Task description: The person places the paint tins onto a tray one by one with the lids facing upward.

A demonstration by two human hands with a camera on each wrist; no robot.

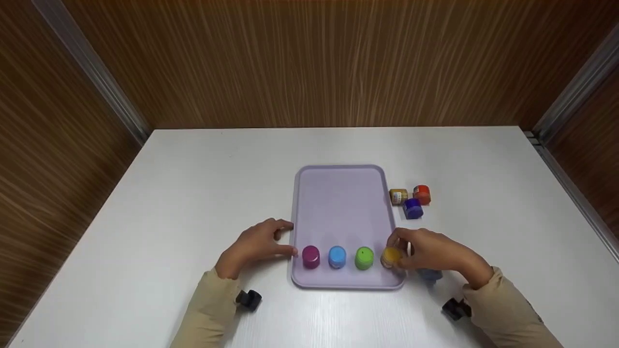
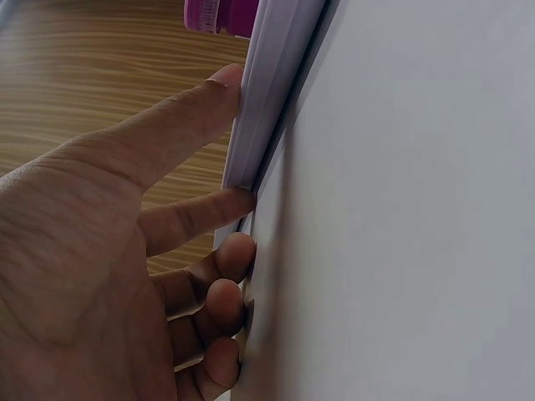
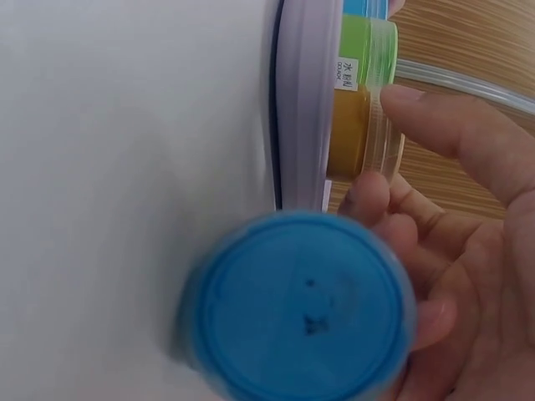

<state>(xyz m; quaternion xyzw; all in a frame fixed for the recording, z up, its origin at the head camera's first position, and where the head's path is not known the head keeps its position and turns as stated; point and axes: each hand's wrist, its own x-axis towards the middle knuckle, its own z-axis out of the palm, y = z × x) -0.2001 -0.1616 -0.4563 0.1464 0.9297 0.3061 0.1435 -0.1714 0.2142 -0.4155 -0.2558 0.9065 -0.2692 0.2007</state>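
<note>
A lilac tray (image 1: 343,203) carries a front row of small paint jars: a magenta jar (image 1: 311,257), a light blue jar (image 1: 337,257), a green jar (image 1: 364,258) and an ochre jar (image 1: 390,257). At the row's right end my right hand (image 1: 428,249) pinches the ochre jar between thumb and fingers. In the right wrist view this ochre jar (image 3: 347,138) stands upright on the tray beside the green one. My left hand (image 1: 258,244) touches the tray's left rim (image 2: 263,92), thumb tip near the magenta jar. A blue-lidded jar (image 3: 305,305) is beside my right hand, outside the tray.
Right of the tray, an ochre-brown jar (image 1: 399,196) lies on its side, close to a red jar (image 1: 421,194) and a dark blue jar (image 1: 413,209). The white table (image 1: 217,179) ends at a wood-grain panel (image 1: 333,63) behind, with further panels at both sides.
</note>
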